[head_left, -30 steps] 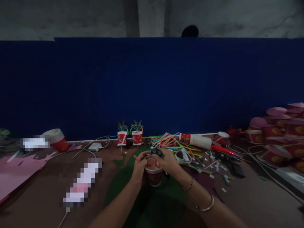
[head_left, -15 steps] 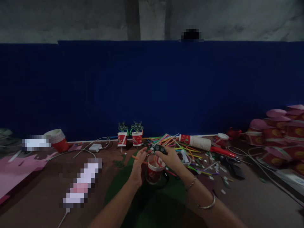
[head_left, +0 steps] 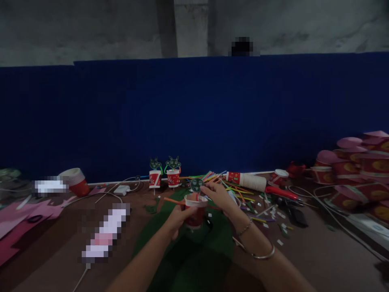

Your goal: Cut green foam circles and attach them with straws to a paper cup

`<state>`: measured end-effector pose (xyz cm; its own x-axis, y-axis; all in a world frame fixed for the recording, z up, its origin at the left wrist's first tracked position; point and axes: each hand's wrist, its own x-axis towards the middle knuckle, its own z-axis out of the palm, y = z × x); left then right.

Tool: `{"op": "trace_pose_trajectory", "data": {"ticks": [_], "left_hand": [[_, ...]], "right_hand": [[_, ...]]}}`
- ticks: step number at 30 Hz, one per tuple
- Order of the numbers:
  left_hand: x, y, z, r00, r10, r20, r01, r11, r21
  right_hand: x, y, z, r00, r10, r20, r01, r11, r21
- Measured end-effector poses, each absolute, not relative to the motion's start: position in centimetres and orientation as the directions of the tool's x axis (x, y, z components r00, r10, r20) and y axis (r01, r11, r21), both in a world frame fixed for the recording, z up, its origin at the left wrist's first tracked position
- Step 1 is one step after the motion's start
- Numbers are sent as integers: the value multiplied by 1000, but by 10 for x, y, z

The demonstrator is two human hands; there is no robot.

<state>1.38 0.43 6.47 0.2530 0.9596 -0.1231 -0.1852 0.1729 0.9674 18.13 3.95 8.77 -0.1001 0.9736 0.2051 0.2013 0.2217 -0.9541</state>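
Observation:
Near the middle, a red paper cup (head_left: 194,215) with a white rim is gripped at its left side by my left hand (head_left: 178,219). An orange straw (head_left: 174,200) sticks out from the cup's left, and a red one shows on its right. Above the cup's opening, my right hand (head_left: 216,195) pinches a small dark green round cutout (head_left: 197,185) with face-like markings. Beneath the hands lies a dark green round patch (head_left: 182,259). Two finished-looking cups, one (head_left: 154,179) and another (head_left: 173,179), stand behind with green animal heads and straw arms.
Colourful straws (head_left: 240,190), a lying cup stack (head_left: 251,181) and paper scraps are at the right, beside red-handled scissors (head_left: 282,193). Stacked red cups with pink tops (head_left: 346,168) stand far right. Another cup stack (head_left: 75,181), pink paper (head_left: 18,219) and cables are left.
My left hand has closed round the cup's side. The cutout in my right hand has moved slightly up and left, now upright above the rim. The whole view has shifted slightly.

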Motion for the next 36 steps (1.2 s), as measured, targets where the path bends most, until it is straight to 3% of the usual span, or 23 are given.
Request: {"op": "trace_pose_trajectory", "data": {"ticks": [2, 5, 8, 12, 16, 19, 26, 36], "left_hand": [[5, 2, 66, 137, 974, -180, -213, 207, 955], [-17, -10, 68, 6, 947, -320, -186, 315, 930], [-37, -28, 66, -13, 924, -381, 1, 381, 924], [-50, -49, 57, -37, 945, -325, 362, 316, 877], [-52, -63, 56, -93, 988, -125, 747, 152, 647], [-49, -70, 66, -89, 992, -92, 852, 124, 509], [-41, -58, 97, -19, 1000, -17, 955, 23, 296], [-10, -13, 130, 110, 965, 240, 832, -221, 508]], "right_hand": [[184, 43, 85, -95, 969, 229, 243, 246, -938], [190, 49, 76, -158, 951, 265, 475, 309, -824], [188, 47, 60, -343, 918, 197, 623, 380, -684], [169, 35, 39, -473, 877, 80, 682, 422, -597], [149, 24, 25, -497, 861, 105, 719, 477, -505], [143, 22, 22, -497, 863, 97, 730, 475, -491], [137, 18, 25, -433, 897, 87, 765, 417, -491], [129, 5, 18, -381, 912, 154, 823, 411, -393]]}}
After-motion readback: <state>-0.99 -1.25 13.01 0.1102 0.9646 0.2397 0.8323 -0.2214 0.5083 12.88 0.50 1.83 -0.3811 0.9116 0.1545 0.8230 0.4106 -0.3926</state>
